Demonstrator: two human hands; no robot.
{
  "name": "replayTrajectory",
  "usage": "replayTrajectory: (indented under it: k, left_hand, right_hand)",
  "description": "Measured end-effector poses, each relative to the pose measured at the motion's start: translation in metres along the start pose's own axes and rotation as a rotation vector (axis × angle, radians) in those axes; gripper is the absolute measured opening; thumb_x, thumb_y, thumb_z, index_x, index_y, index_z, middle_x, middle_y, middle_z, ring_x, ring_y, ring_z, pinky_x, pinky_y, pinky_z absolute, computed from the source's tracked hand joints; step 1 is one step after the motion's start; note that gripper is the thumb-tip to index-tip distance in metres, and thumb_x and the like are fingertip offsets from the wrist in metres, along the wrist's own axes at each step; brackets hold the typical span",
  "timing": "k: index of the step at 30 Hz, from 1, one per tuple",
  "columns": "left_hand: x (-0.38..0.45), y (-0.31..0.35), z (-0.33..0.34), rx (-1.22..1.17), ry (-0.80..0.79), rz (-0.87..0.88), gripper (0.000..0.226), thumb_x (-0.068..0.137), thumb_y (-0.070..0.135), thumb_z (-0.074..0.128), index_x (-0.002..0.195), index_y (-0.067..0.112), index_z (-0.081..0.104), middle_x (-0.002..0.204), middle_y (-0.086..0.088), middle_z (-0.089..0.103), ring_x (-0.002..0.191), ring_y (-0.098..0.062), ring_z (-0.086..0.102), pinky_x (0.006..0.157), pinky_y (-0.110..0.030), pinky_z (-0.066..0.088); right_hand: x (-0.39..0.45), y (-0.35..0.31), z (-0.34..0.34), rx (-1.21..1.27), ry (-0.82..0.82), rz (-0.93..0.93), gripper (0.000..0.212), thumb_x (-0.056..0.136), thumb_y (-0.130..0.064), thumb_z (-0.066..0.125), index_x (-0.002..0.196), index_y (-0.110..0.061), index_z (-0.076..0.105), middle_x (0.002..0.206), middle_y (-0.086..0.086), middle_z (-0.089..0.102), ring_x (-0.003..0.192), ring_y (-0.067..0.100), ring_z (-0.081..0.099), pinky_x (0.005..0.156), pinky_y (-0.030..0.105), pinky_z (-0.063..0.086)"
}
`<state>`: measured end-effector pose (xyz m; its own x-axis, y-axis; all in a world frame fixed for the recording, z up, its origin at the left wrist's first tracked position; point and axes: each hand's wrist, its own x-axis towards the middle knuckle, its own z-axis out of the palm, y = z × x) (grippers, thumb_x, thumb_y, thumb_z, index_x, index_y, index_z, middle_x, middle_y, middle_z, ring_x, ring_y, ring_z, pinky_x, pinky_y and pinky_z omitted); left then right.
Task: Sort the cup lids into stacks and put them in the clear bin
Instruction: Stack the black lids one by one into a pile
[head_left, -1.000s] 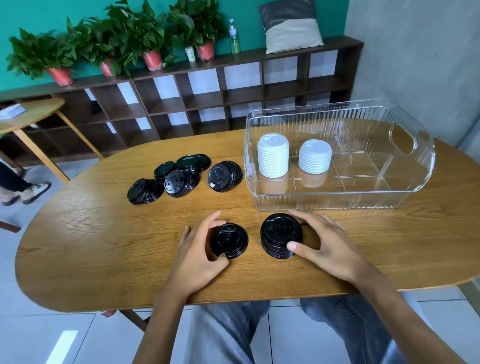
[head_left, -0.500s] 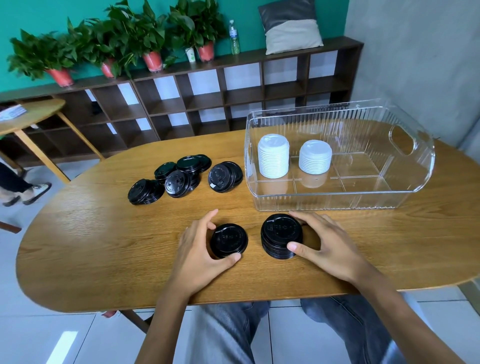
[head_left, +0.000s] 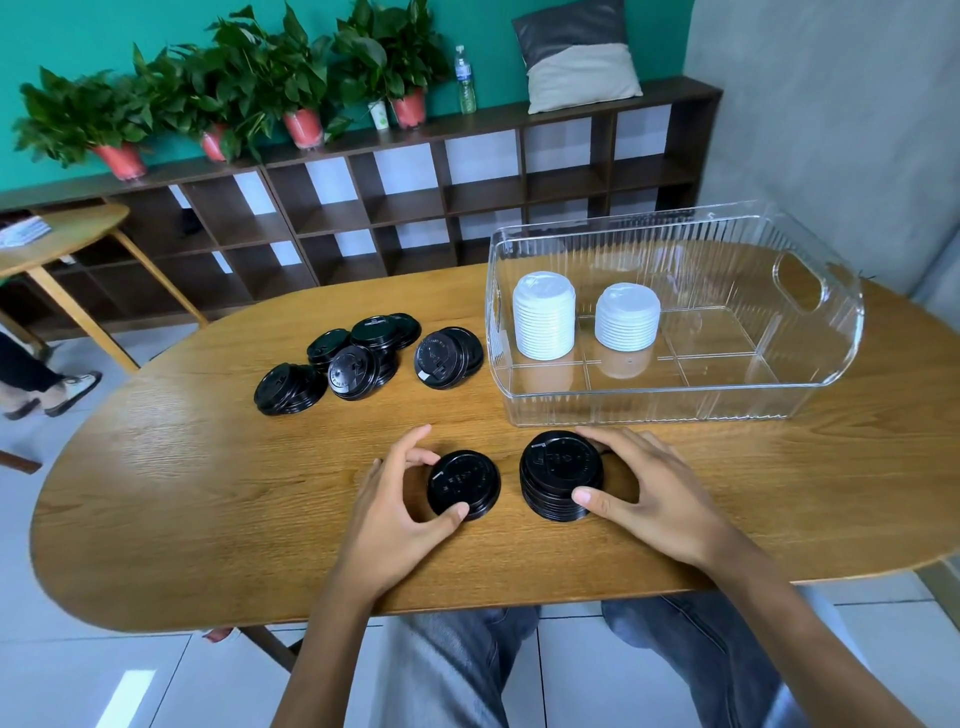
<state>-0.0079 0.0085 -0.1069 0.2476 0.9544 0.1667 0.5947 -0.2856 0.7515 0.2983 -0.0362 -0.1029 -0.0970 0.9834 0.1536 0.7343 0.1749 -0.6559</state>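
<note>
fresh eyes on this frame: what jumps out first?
Two hands at the near edge of the table: the left hand grips a short stack of black lids, the right hand a taller black stack. Behind them, the clear bin holds two white lid stacks at its left end. Loose black lids lie scattered farther left.
</note>
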Motion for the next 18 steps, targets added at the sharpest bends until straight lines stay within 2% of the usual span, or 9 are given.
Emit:
replayTrajectory:
  k: [4,10,13,18]
  left_hand:
    - [0.0,0.0,0.001,-0.106,0.057,0.042,0.083,0.068,0.063,0.077,0.137,0.067,0.033,0.124,0.028,0.06,0.125,0.0,0.055,0.114,-0.047,0.04]
    - [0.003,0.012,0.017,-0.428,0.219,0.181,0.076,0.076,0.04,0.084,0.142,0.045,0.046,0.127,0.006,0.069,0.124,-0.021,0.063,0.111,-0.035,0.046]
    - [0.011,0.031,0.04,-0.413,0.168,0.249,0.078,0.08,0.036,0.084,0.146,0.04,0.043,0.131,0.003,0.067,0.126,-0.025,0.062,0.11,-0.028,0.044]
    - [0.021,0.038,0.066,-0.265,0.023,0.286,0.078,0.084,0.038,0.082,0.149,0.045,0.039,0.136,0.013,0.065,0.13,-0.017,0.06,0.112,-0.032,0.044]
  right_hand:
    - [0.0,-0.002,0.0,0.004,-0.002,0.002,0.075,0.078,-0.079,0.047,0.144,-0.046,0.04,0.131,-0.029,0.052,0.124,-0.003,0.04,0.109,0.036,0.031]
    - [-0.002,0.0,-0.002,0.07,0.006,-0.009,0.068,0.085,-0.078,0.038,0.145,-0.045,0.041,0.128,-0.027,0.056,0.125,-0.001,0.044,0.111,0.043,0.032]
    - [-0.004,0.004,-0.001,0.185,0.046,0.014,0.06,0.09,-0.071,0.032,0.143,-0.046,0.044,0.123,-0.03,0.057,0.127,-0.005,0.044,0.114,0.044,0.031]
    - [-0.002,0.004,0.0,0.138,0.045,0.018,0.056,0.093,-0.068,0.029,0.142,-0.045,0.045,0.128,-0.029,0.058,0.127,-0.004,0.044,0.113,0.045,0.032]
